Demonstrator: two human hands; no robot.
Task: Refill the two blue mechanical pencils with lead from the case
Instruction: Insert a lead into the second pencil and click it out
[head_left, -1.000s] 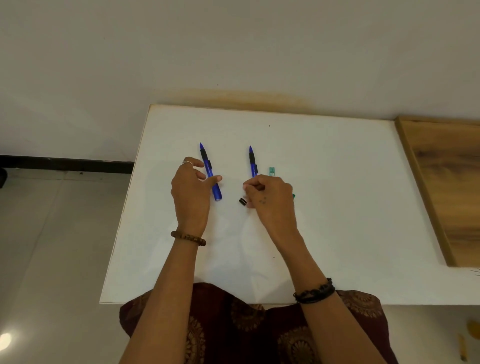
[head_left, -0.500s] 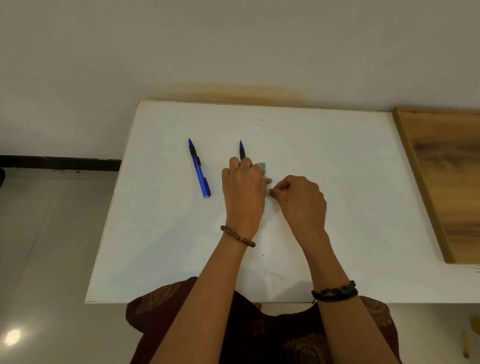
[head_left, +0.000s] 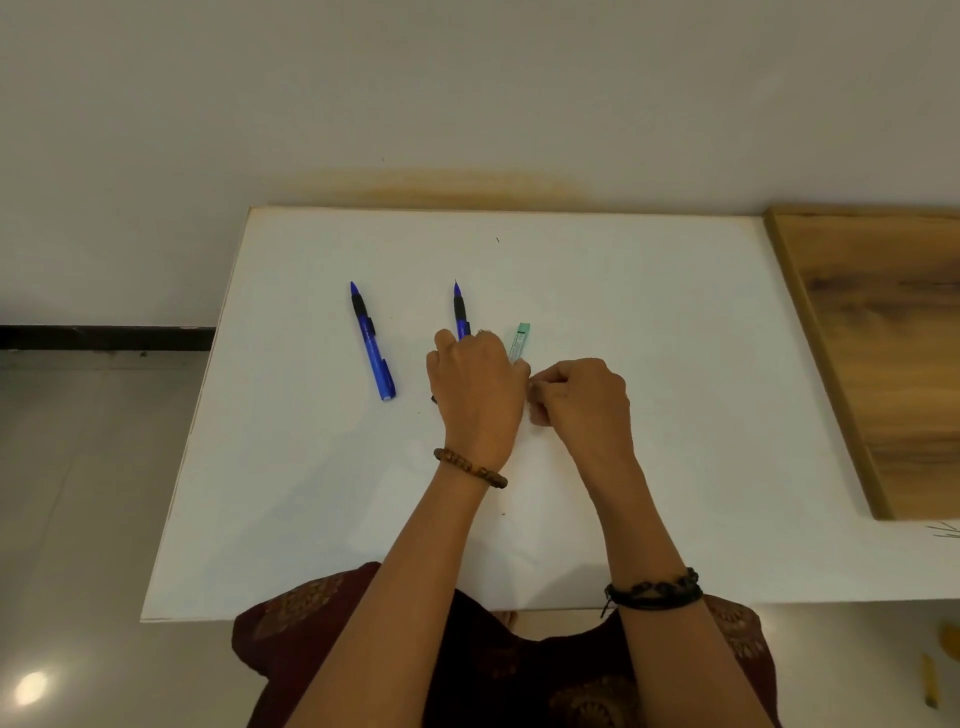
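Note:
One blue mechanical pencil (head_left: 372, 340) lies alone on the white table (head_left: 649, 322), tip pointing away from me. The second blue pencil (head_left: 460, 309) lies to its right, its near half hidden under my left hand (head_left: 478, 397). A slim green lead case (head_left: 520, 341) lies just right of that pencil. My left thumb and fingers close on its near end. My right hand (head_left: 584, 405) sits beside it, fingertips pinched together against my left thumb; anything between them is hidden. A small black cap (head_left: 433, 399) peeks out at my left hand's left edge.
A wooden board (head_left: 893, 353) covers the table's right side. The wall runs right behind the table's far edge. Tiled floor lies to the left and below, with a few small yellow items (head_left: 930, 686) at the lower right.
My left hand left the left pencil and crossed right over the second pencil to the lead case. My right hand moved right, off the second pencil, and met it there.

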